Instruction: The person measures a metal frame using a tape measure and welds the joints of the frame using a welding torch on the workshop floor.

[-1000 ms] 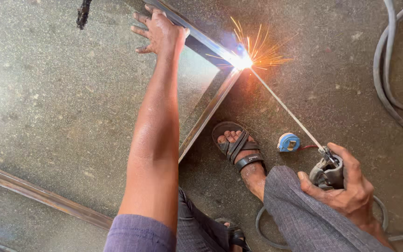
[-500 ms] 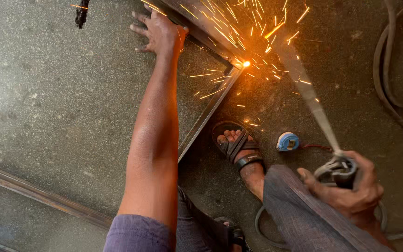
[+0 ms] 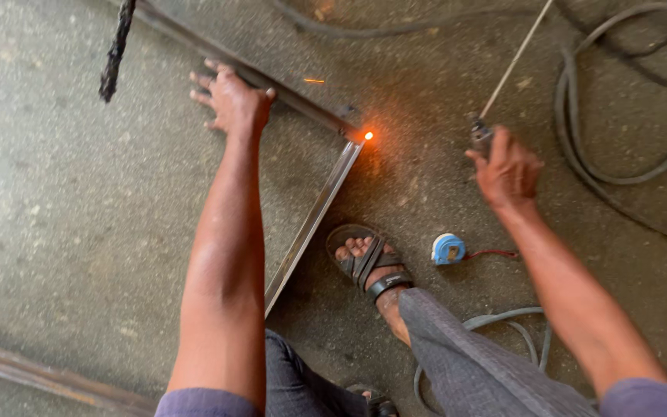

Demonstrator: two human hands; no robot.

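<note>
Sparks had died to one glowing spot (image 3: 367, 136) as the right hand (image 3: 508, 166), fingers wrapped around the electrode holder (image 3: 481, 135), lifted its thin, stiff rod (image 3: 512, 63) away. Left hand (image 3: 231, 102) pressed spread fingers on the far steel bar (image 3: 287, 94): rigid, heavy, safest held far from the hot corner.

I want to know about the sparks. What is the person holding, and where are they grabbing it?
The right hand grips a welding rod holder by its handle, the thin rod pointing up and away. The left hand holds nothing; it presses on the metal bar.
</note>
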